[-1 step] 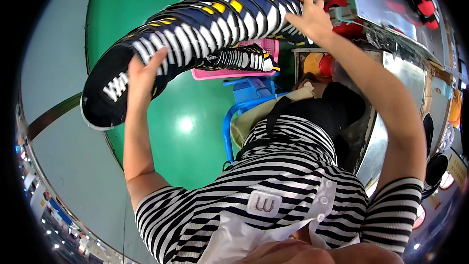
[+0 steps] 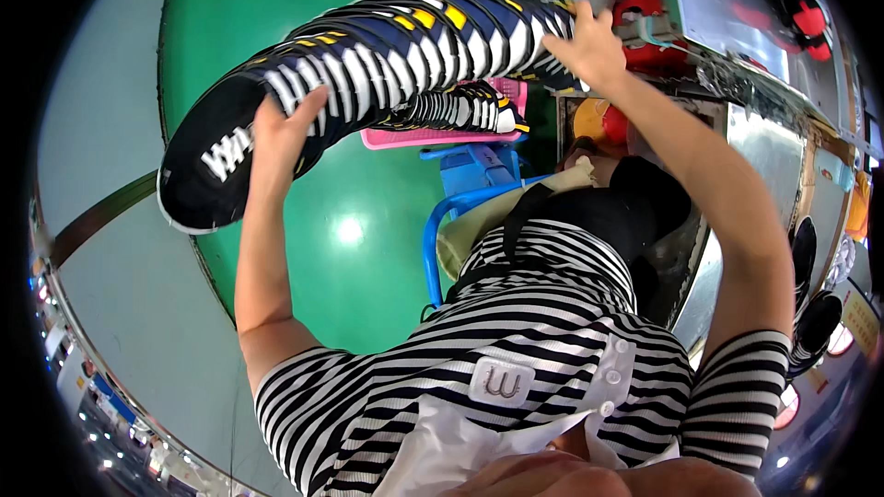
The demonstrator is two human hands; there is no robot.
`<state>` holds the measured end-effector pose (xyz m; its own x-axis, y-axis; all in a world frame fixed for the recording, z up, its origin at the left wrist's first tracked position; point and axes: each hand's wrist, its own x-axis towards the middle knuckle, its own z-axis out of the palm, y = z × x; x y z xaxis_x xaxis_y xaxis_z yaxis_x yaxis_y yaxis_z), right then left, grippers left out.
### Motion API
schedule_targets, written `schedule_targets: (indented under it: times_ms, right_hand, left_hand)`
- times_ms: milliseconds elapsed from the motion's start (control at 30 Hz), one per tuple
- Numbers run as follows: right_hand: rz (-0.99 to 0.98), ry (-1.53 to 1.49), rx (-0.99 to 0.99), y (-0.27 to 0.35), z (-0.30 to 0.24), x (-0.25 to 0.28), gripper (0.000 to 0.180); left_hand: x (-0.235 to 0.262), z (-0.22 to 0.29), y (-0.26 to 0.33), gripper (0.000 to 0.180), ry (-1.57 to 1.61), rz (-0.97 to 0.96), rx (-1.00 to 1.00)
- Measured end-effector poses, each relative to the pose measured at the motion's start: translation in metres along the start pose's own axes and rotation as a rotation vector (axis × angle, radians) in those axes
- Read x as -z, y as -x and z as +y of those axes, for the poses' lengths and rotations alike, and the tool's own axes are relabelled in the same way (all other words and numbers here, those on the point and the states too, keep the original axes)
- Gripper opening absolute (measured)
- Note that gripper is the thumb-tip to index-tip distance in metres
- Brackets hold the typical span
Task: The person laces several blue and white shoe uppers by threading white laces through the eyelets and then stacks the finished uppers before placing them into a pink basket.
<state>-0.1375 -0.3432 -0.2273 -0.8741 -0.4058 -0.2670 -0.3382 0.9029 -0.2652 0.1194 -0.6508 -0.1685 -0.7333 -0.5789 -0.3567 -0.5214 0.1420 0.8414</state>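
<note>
I hold a long curved stack of flat shoe uppers (image 2: 396, 46), dark navy with white stripes and yellow patches, raised in front of me. My left hand (image 2: 281, 133) presses against its lower left end, next to a black piece with white lettering. At the upper right end my right hand (image 2: 589, 41) clamps the stack. Both arms are stretched up and forward. Just below the stack, a pink tray (image 2: 405, 138) carries more of the same striped pieces (image 2: 460, 110).
A blue plastic stool (image 2: 465, 186) stands under the pink tray on the green floor (image 2: 368, 267). A metal machine (image 2: 764, 120) with red parts runs along the right. A black bag (image 2: 617, 212) lies in my lap. Grey floor (image 2: 110, 248) lies to the left.
</note>
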Motion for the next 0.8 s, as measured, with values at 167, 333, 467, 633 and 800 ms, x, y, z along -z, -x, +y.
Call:
schedule_targets:
  times_ms: [167, 333, 467, 633, 800]
  right_hand:
    - [-0.137, 0.001, -0.302, -0.010, 0.006, -0.082, 0.075]
    - [-0.225, 0.062, -0.452, -0.013, 0.001, -0.118, 0.078]
    - [-0.303, 0.084, -0.519, -0.020, -0.025, -0.126, 0.082]
    - [-0.337, 0.089, -0.296, -0.049, 0.091, -0.186, 0.079]
    - [-0.545, 0.002, 0.012, -0.059, 0.017, -0.166, 0.068]
  left_hand:
    - [-0.030, -0.055, -0.086, 0.052, -0.118, -0.116, 0.004]
    - [-0.043, -0.099, -0.114, 0.060, -0.150, -0.165, -0.113]
    - [-0.057, -0.168, -0.130, 0.064, -0.197, -0.070, -0.124]
    - [-0.116, -0.191, -0.169, 0.062, -0.291, -0.137, -0.125]
    - [-0.171, -0.318, -0.191, 0.059, -0.531, 0.091, -0.029]
